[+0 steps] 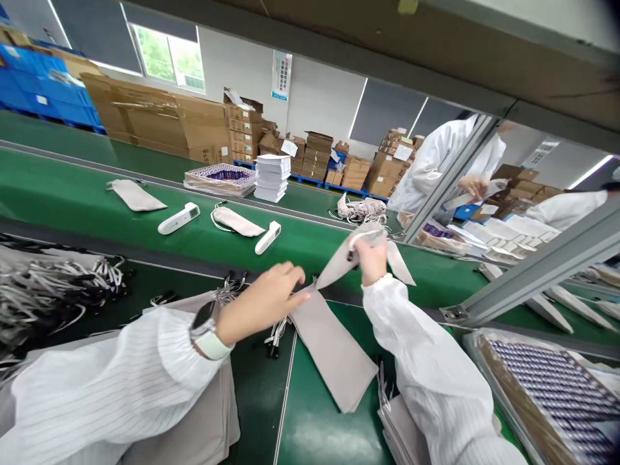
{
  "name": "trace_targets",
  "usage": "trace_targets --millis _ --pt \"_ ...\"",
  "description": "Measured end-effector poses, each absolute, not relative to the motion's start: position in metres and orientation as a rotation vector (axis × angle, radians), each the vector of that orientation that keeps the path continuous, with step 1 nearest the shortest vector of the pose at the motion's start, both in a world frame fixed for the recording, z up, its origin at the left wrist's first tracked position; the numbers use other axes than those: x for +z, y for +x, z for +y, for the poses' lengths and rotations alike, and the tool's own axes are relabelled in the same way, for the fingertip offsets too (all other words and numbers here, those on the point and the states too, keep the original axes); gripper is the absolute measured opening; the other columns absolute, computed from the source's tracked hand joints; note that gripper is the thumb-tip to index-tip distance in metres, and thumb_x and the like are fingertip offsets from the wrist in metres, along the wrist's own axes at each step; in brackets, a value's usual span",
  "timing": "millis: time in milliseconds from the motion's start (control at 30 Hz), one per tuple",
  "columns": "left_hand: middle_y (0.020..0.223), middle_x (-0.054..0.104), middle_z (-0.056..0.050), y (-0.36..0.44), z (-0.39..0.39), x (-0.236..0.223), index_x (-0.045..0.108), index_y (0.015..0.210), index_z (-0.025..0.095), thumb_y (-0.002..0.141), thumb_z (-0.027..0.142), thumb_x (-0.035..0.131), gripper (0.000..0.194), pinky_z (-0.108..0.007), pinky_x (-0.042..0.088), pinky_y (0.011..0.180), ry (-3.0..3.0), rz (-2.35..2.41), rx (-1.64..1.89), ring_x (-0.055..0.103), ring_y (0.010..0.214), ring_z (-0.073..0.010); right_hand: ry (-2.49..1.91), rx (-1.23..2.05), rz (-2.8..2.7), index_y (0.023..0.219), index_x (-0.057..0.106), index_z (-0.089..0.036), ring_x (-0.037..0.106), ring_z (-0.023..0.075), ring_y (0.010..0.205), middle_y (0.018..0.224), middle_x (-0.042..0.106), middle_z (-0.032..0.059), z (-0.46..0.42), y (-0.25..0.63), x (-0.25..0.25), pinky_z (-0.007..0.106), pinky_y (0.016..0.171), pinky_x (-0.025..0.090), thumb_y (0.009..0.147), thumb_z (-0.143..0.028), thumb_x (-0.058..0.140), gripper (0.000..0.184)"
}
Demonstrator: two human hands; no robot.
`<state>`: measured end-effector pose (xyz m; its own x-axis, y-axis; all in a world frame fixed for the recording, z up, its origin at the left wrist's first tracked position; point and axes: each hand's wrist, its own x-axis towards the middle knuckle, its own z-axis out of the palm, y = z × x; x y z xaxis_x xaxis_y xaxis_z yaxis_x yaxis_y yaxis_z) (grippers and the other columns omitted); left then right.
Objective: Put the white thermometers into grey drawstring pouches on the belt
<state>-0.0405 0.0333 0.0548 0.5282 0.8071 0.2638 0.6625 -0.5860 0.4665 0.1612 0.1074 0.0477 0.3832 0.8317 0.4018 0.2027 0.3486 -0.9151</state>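
My left hand (264, 298) is closed in a pinch on the lower end of a beige cloth pouch (341, 261), which is raised over the bench edge. My right hand (371, 258) grips the pouch's upper end near its white drawstring. Under it another beige pouch (334, 352) lies flat on the green bench. Both arms wear white striped sleeves, and a watch sits on my left wrist. Short black-tipped white cords (276, 332) lie just below my left hand.
On the green conveyor belt (72, 194) lie two white handheld devices (178, 218) (268, 237) and beige pouches (135, 195) (237, 221). A heap of cords (53, 284) is at left, a tray of purple parts (557, 387) at right. White-coated people work at back right.
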Motion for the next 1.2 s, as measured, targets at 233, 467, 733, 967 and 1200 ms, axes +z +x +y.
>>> trace_targets --millis 233,467,733,967,1200 --pt "0.086 0.051 -0.009 -0.028 0.044 -0.002 0.05 0.091 0.011 0.082 0.022 0.046 0.015 -0.033 0.037 0.073 2.634 1.372 0.381 0.047 0.082 -0.0221 -2.265 0.08 -1.436 0.125 0.021 -0.017 0.054 0.0256 0.09 0.099 0.054 0.0125 0.149 0.224 0.023 0.038 0.074 0.04 0.071 -0.038 0.048 0.064" --pt "0.089 0.046 -0.01 -0.031 0.04 0.007 0.05 0.088 0.012 0.075 0.0 0.038 0.021 -0.032 0.035 0.07 2.78 1.455 0.446 0.043 0.085 -0.0224 -2.344 -0.092 -1.678 0.125 0.031 -0.028 0.039 0.0325 0.108 0.12 0.038 0.0164 0.152 0.187 0.001 0.048 0.082 0.031 0.076 -0.028 0.046 0.051" --pt "0.081 0.05 -0.009 -0.029 0.038 0.012 0.05 0.079 0.012 0.069 -0.006 0.038 0.024 -0.033 0.036 0.068 2.872 1.489 0.347 0.045 0.08 -0.0225 -1.752 0.346 -2.306 0.121 0.034 -0.039 0.043 0.0231 0.105 0.117 0.045 0.0033 0.176 0.086 -0.007 0.04 0.085 0.032 0.082 -0.042 0.03 0.04" --pt "0.077 0.054 -0.013 -0.03 0.042 0.018 0.053 0.076 0.009 0.069 -0.004 0.04 0.02 -0.037 0.036 0.067 2.819 1.578 0.257 0.045 0.085 -0.0281 -1.811 0.539 -1.917 0.084 0.054 -0.02 0.047 0.0276 0.097 0.094 0.055 0.0088 0.206 0.087 -0.026 0.043 0.083 0.033 0.061 -0.041 0.06 0.032" --pt "0.081 0.054 -0.01 -0.037 0.042 0.017 0.052 0.08 0.013 0.075 0.0 0.038 0.019 -0.035 0.037 0.063 2.781 1.51 0.277 0.048 0.078 -0.0251 -1.634 0.795 -1.59 0.114 0.032 -0.016 0.059 0.0157 0.076 0.088 0.059 0.0063 0.212 0.126 -0.011 0.031 0.066 0.046 0.072 -0.03 0.048 0.047"
